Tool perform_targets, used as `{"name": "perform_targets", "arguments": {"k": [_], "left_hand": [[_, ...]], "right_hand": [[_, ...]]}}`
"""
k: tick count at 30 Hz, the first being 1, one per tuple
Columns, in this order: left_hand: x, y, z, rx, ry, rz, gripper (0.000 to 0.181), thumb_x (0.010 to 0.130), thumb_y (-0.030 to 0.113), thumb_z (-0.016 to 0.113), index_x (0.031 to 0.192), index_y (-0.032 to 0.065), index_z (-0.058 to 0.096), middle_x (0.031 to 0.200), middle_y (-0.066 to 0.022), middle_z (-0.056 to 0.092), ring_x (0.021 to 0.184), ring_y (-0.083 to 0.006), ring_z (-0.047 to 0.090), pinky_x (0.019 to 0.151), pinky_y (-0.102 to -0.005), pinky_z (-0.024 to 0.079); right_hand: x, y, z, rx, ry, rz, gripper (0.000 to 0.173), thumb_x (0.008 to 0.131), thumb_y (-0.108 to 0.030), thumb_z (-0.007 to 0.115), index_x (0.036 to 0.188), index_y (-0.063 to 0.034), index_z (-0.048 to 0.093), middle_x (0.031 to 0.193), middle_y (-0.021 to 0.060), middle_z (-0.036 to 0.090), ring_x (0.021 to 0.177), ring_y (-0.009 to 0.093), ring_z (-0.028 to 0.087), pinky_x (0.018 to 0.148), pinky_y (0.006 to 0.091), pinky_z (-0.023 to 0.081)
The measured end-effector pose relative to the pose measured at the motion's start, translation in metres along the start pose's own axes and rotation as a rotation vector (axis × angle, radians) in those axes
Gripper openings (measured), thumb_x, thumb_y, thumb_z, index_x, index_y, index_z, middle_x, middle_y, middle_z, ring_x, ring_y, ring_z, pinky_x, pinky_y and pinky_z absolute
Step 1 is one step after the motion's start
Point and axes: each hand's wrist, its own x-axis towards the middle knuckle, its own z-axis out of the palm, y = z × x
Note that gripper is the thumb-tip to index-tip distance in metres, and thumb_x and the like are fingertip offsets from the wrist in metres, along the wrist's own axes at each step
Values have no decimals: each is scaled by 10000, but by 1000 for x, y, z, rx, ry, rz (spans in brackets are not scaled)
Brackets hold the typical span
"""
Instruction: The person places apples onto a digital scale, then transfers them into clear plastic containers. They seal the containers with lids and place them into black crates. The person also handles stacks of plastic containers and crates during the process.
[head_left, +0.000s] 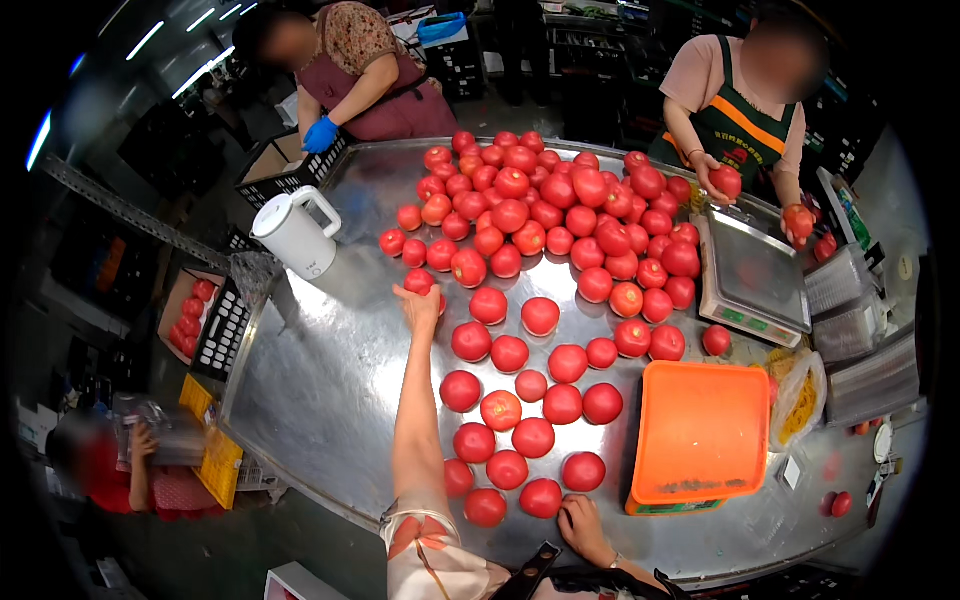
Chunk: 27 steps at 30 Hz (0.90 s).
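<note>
On a stainless-steel table (322, 375) lies a large heap of red tomatoes (512, 182), with more spread singly towards me. My left hand (420, 304) reaches out at the heap's near left edge, its fingers on a tomato (418, 281); another tomato is partly hidden behind it. Whether the fingers grip it, I cannot tell. My right hand (583, 525) rests on the metal near the front edge, fingers curled, beside a tomato (541, 498). To its right stands an orange plastic tray (701, 431) on a scale.
A white electric kettle (296, 232) stands at the table's left. A second scale (757, 262) is at the right, where a co-worker holds tomatoes. Another co-worker with blue gloves leans over a black crate (279, 169). A bag of yellow bands (799, 405) lies beside the tray.
</note>
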Motion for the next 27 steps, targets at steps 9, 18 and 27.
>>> {"name": "perform_targets", "arguments": {"k": [9,18,27], "left_hand": [[28,14,29,515,-118,216,794,738,294,714,1410,205,300,1258,-311,418,1049,-510,561,886,-505,502],[85,-24,7,91,-243,-44,853,698,233,776,1413,236,312,1287,-263,473,1112,-429,573,909,-478,531],[-149,85,-37,-767,-807,403,727,844,148,717,1452,139,320,1286,-99,479,1075,-221,562,888,-353,514]], "right_hand": [[0,-1,-5,-22,20,15,199,789,-32,664,971,-42,585,984,111,596,888,297,584,755,393,432],[-3,3,-3,30,19,-45,189,793,-46,663,963,-36,579,985,115,594,909,294,587,775,384,445],[-4,5,-7,44,43,-40,176,805,-54,638,962,-21,565,974,123,579,885,314,569,777,395,448]]}}
